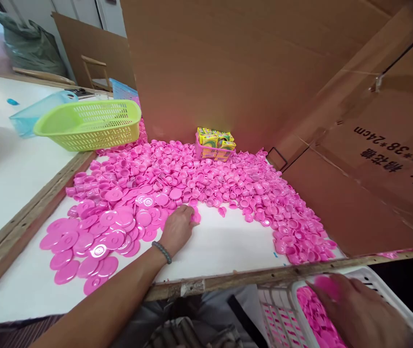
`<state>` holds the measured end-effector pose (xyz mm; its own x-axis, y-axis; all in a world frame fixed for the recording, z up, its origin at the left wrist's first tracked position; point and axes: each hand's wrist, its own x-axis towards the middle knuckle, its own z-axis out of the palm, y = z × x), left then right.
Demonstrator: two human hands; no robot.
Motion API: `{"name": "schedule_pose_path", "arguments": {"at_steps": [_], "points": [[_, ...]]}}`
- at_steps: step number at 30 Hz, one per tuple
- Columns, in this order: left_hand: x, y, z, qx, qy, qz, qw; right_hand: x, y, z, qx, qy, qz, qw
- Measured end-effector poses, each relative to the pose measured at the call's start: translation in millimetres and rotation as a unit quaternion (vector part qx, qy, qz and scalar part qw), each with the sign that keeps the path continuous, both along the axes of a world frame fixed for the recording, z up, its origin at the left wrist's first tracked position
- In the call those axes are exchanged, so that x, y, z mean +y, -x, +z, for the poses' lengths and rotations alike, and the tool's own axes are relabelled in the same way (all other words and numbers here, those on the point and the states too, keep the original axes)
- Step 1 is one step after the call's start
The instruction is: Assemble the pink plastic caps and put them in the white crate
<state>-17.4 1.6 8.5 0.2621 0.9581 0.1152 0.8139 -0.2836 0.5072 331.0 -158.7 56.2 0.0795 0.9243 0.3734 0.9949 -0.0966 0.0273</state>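
Note:
My left hand (178, 228), with a beaded bracelet on its wrist, reaches to the near edge of the pink heap. Its fingers are curled down onto a small pink plastic piece (196, 216), partly hidden beneath them. To its left lie flat round pink toy plates (110, 239), overlapping one another. Beyond spread many pink toy cups (206, 181). At the lower right, my right hand (365, 309) is blurred over a white basket (282, 309) that holds pink pieces (318, 314). A blurred pink plastic piece (327, 286) shows at its fingers.
A small pink basket (215, 153) of yellow boxes stands among the cups. Tall cardboard (220, 67) walls the back and right. A green basket (86, 125) and a blue container (41, 113) sit at the left. A wooden strip (249, 280) edges the table's front.

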Motion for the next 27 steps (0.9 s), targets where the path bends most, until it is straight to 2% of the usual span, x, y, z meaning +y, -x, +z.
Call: {"name": "schedule_pose_path", "arguments": {"at_steps": [1, 2, 3, 5, 6, 8, 10, 12, 14, 17, 19, 22, 25, 27], "points": [[0.5, -2.7, -0.6, 0.007, 0.004, -0.015, 1.0, -10.8, -16.6, 3.0, -0.071, -0.011, -0.05, 0.996], [0.7, -5.9, -1.2, 0.01, 0.008, -0.029, 0.999, -17.3, -25.5, 5.8, -0.109, -0.009, -0.064, 0.992], [0.7, -9.2, -2.0, 0.008, 0.01, -0.043, 0.999, -19.2, -26.0, 8.1, -0.122, 0.006, -0.051, 0.991], [-0.3, -14.7, -4.5, -0.005, 0.007, -0.069, 0.998, -7.9, -5.2, 9.9, -0.065, 0.031, 0.03, 0.997], [-1.0, -16.4, -6.1, -0.015, 0.002, -0.08, 0.997, 4.6, 12.6, 8.9, -0.011, 0.026, 0.086, 0.996], [-2.8, -17.7, -9.9, -0.036, -0.009, -0.094, 0.995, 39.0, 52.9, 2.7, 0.087, -0.008, 0.158, 0.984], [-4.0, -16.8, -13.4, -0.053, -0.018, -0.099, 0.994, 78.8, 88.5, -8.1, 0.147, 0.004, 0.222, 0.964], [-4.2, -15.3, -15.9, -0.065, -0.023, -0.102, 0.992, 115.9, 113.2, -21.2, 0.155, 0.02, 0.264, 0.952], [-3.3, -14.1, -17.2, -0.074, -0.022, -0.1, 0.992, 145.5, 126.8, -33.5, 0.12, 0.036, 0.283, 0.951], [-0.9, -13.4, -17.3, -0.082, -0.009, -0.094, 0.992, 170.8, 131.9, -46.2, 0.082, 0.072, 0.278, 0.954], [0.5, -13.4, -16.9, -0.087, 0.001, -0.095, 0.992, 175.5, 130.7, -50.6, 0.1, 0.089, 0.262, 0.956], [1.0, -14.0, -16.8, -0.097, 0.012, -0.103, 0.99, 168.9, 131.7, -53.7, 0.177, 0.075, 0.247, 0.95], [-0.3, -15.2, -17.7, -0.112, 0.023, -0.102, 0.988, 155.0, 142.3, -56.4, 0.266, 0.07, 0.27, 0.923], [-1.3, -16.1, -18.7, -0.118, 0.028, -0.097, 0.988, 146.9, 152.7, -58.4, 0.282, 0.084, 0.296, 0.909]]}}
